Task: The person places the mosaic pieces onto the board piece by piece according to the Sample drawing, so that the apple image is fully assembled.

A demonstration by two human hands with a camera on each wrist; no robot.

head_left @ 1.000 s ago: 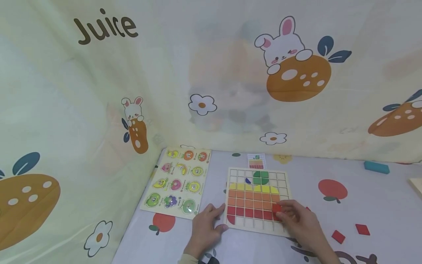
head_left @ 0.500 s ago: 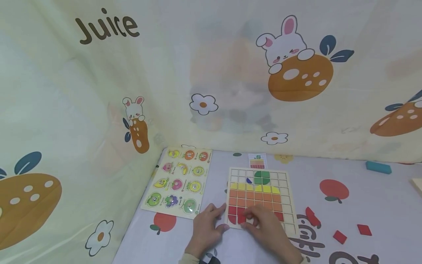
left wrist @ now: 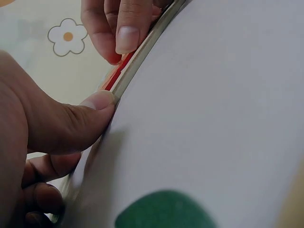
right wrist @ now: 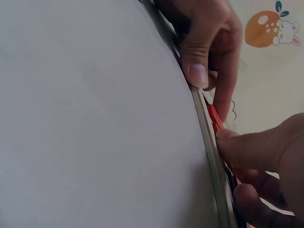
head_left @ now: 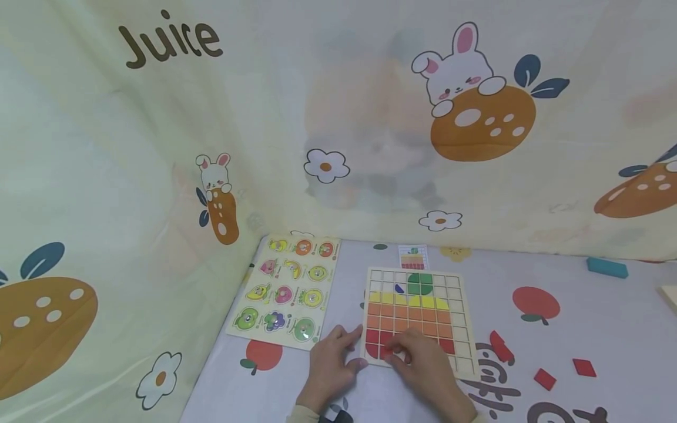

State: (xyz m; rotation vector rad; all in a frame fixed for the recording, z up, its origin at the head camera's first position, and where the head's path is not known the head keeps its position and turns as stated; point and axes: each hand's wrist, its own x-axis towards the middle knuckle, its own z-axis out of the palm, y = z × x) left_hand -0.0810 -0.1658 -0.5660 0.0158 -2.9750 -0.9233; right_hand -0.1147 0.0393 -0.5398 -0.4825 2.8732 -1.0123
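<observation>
A wooden grid board [head_left: 464, 359] lies on the table, its cells partly filled with green, blue, yellow, orange and red tiles. My left hand [head_left: 330, 365] holds the board at its near left corner, thumb on the front edge and a finger at the left side. Over the bottom row, my right hand [head_left: 425, 367] pinches a red tile [head_left: 387, 355] just right of the rounded red corner piece [head_left: 372, 351]. Its fingers partly cover the tile and nearby cells. In the right wrist view, red pieces [right wrist: 216, 116] show along the board's edge by the thumb.
Loose red tiles [head_left: 545, 379] lie right of the board. A small pattern card [head_left: 413, 257] sits behind it. On the left is a fruit puzzle board [head_left: 279, 299]. A teal block [head_left: 607, 268] is at the back right, before the printed curtain [head_left: 370, 117].
My right hand has moved left from the board's right side to its bottom row with a red tile, then stays there with slight finger movement. My left hand keeps its place.
</observation>
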